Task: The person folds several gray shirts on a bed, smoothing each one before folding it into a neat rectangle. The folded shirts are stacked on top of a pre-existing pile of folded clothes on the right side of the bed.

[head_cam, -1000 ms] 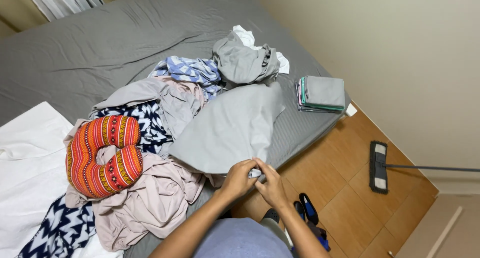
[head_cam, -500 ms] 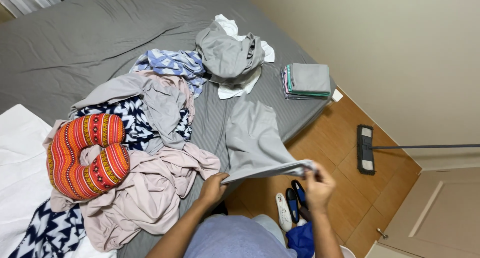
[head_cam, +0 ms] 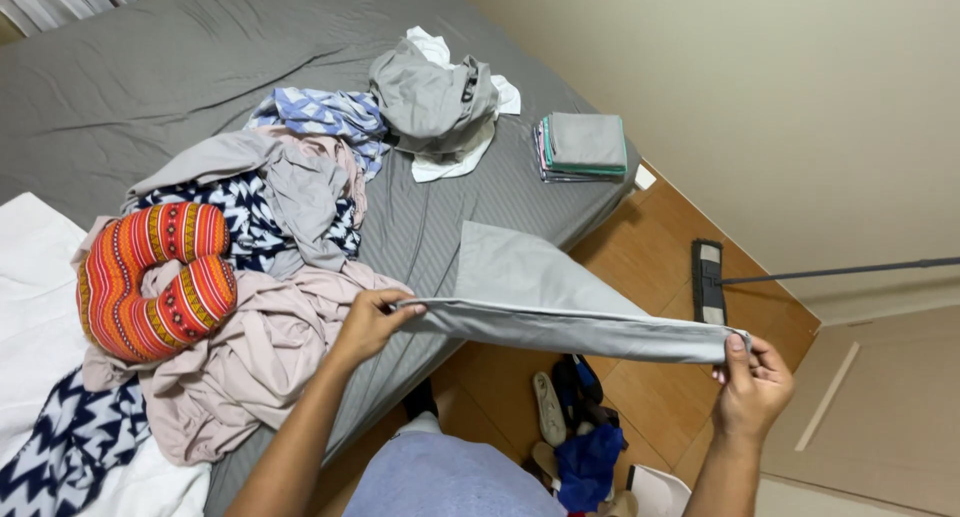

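I hold a light grey cloth (head_cam: 540, 287) stretched between both hands, over the bed's near edge. My left hand (head_cam: 372, 322) pinches one corner beside the beige garment (head_cam: 250, 357). My right hand (head_cam: 752, 382) grips the other corner out over the wooden floor (head_cam: 640, 247). The far part of the cloth still lies on the grey bed (head_cam: 200, 67).
A pile of loose clothes covers the bed: an orange striped U-shaped pillow (head_cam: 150, 277), navy zigzag fabric (head_cam: 60, 442), a blue-white piece (head_cam: 320, 112), a grey garment (head_cam: 430, 92). A folded stack (head_cam: 585, 145) sits at the bed corner. A flat mop (head_cam: 708, 277) and shoes (head_cam: 560, 402) are on the floor.
My hands started together at the cloth's edge, then moved apart. The right hand has swung far right, pulling the grey cloth taut and off the bed.
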